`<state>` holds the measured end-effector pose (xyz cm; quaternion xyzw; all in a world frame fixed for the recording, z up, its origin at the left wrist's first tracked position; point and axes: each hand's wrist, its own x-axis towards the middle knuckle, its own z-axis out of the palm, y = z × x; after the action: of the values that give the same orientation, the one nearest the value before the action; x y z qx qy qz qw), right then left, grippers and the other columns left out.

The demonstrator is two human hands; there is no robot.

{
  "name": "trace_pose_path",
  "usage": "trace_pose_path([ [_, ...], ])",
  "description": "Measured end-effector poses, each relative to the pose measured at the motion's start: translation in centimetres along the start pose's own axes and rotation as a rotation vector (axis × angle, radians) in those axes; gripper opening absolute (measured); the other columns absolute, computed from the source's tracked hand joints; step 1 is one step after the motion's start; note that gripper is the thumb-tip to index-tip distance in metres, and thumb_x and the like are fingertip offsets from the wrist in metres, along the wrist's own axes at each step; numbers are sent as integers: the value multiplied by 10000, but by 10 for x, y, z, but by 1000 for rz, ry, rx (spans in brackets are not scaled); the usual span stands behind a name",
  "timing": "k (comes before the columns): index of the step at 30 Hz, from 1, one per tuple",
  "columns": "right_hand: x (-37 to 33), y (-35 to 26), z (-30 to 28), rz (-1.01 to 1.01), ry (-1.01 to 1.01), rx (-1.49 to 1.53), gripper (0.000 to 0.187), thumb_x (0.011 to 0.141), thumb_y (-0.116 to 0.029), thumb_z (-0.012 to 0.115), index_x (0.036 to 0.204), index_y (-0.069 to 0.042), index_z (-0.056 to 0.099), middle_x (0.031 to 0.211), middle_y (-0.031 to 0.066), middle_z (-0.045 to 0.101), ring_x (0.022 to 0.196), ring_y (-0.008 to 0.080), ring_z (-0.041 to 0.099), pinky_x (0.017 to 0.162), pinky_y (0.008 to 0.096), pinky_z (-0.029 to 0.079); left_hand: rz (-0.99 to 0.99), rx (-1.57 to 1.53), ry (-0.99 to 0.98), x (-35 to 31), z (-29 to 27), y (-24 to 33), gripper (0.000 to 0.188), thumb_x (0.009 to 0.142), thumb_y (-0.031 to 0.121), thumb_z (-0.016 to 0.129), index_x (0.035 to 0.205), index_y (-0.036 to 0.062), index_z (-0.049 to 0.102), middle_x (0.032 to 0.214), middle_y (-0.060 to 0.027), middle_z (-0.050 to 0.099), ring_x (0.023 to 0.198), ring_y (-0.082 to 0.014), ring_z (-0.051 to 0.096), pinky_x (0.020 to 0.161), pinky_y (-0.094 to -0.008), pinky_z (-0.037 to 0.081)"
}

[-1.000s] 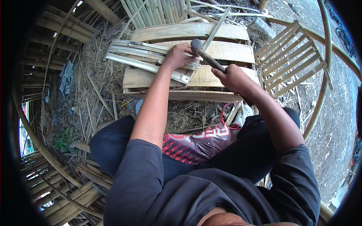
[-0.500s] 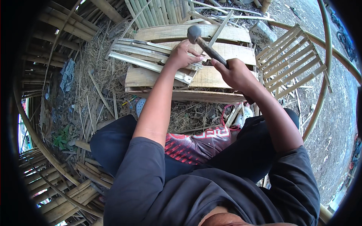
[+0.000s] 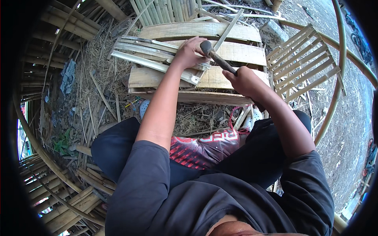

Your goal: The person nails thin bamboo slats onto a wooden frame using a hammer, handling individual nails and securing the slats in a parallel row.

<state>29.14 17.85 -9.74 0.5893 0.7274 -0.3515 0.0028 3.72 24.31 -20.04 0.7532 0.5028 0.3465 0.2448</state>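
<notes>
My right hand (image 3: 247,83) is closed round the handle of a hammer (image 3: 221,61). The dark hammer head (image 3: 206,46) is right beside the fingers of my left hand (image 3: 189,54) and partly covers them. My left hand is curled over the right-hand ends of several split bamboo slats (image 3: 147,50) and grips there; whether a nail is between its fingertips is hidden. The slats lie side by side, slanting across a low bench of wooden planks (image 3: 232,52). One pale slat (image 3: 155,67) lies nearest me, and another thin strip (image 3: 229,29) crosses the bench at an angle behind the hammer.
A slatted bamboo panel (image 3: 305,63) leans right of the bench, near a grey stone (image 3: 272,34) and bent bamboo poles (image 3: 341,59). Bamboo racks (image 3: 67,23) stand at left. Straw and loose strips litter the ground; a blue-grey cloth (image 3: 68,76) lies there. My crossed legs are close before the bench.
The hammer head has come down and slightly right, toward my left fingers. My right hand has dropped a little with it. My left hand stays on the slats, its fingers shifted slightly.
</notes>
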Motion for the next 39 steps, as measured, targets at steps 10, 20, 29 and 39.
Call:
trace_pose_path([
  [10, -3, -20, -11, -25, -64, 53, 681, 1000, -538, 528, 921, 123, 674, 710, 252, 657, 671, 365, 676, 653, 475, 521, -23, -35, 22, -7, -7, 1, 202, 720, 188, 903, 849, 77, 795, 1269, -61, 678, 1221, -203, 610, 1046, -353, 461],
  [20, -5, -13, -9, 36, -60, 59, 730, 1004, -594, 530, 723, 76, 603, 575, 83, 552, 509, 183, 523, 491, 397, 453, -84, 34, -2, -7, -8, -6, 291, 696, 302, 917, 845, 78, 804, 1342, -75, 626, 1214, -239, 609, 1065, -372, 441],
  [29, -10, -24, -19, -111, 62, 109, 719, 1001, -548, 527, 832, 135, 676, 691, 266, 658, 697, 409, 687, 682, 493, 525, -238, 41, -62, -7, -12, 6, 351, 694, 340, 909, 924, 107, 784, 1237, -67, 698, 1149, -243, 645, 1039, -357, 459],
  [39, -5, -20, -14, -73, -5, 6, 677, 1004, -528, 530, 922, 127, 680, 776, 275, 686, 767, 413, 700, 697, 479, 531, -113, 64, 14, -9, -5, -12, 494, 708, 151, 906, 1162, 110, 717, 1154, -13, 721, 1079, -155, 658, 974, -327, 508],
])
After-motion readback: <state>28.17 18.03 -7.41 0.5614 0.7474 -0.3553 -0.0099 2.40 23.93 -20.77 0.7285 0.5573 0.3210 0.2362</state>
